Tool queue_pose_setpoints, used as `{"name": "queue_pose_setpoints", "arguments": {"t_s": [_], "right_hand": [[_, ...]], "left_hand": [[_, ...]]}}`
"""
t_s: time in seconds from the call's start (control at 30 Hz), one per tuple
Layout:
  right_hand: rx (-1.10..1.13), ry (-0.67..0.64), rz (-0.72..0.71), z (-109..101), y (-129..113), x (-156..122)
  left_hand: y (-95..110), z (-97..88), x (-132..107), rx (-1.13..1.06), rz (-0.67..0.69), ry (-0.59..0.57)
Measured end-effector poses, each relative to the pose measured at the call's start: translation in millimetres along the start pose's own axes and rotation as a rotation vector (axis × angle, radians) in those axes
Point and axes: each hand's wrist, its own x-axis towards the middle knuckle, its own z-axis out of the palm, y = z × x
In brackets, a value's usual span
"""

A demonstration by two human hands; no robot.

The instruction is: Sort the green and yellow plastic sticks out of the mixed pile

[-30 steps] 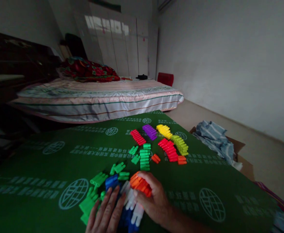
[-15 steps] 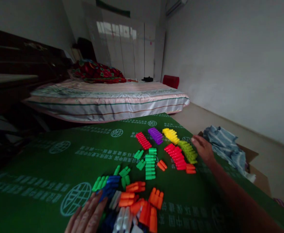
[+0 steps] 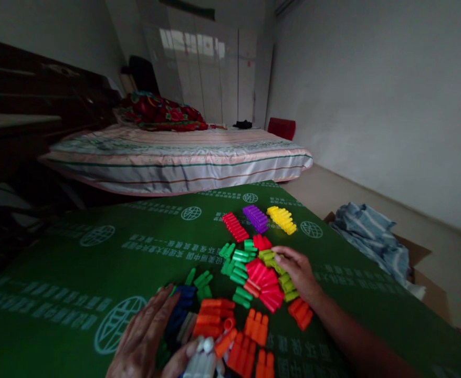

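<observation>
My left hand rests with its fingers stretched along the left side of a mixed pile. Its fingertips are by the dark blue plastic toy blocks, and its thumb is against the white blocks. Orange blocks lie beside these. My right hand reaches in from the right, fingers extended against the olive-green blocks. These crowd up to the bright red blocks, which touch the green blocks. A few orange blocks lie below my right wrist.
Neat rows of dark red blocks, purple blocks and yellow blocks lie farther back on the green printed board. Beyond is a bed. Blue striped cloth lies on cardboard at the right.
My right hand has moved left, pushing the olive-green and bright red rows against the green blocks and breaking their lines. My left thumb has come into view by the white blocks.
</observation>
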Motion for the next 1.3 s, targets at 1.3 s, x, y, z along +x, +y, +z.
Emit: {"name": "queue_pose_setpoints", "arguments": {"t_s": [1.3], "right_hand": [[0.338,-0.275,0.181,70.7,17.2,146.9]], "left_hand": [[34.2,130.8,250.8,-1.004,-0.587,-0.308]]}}
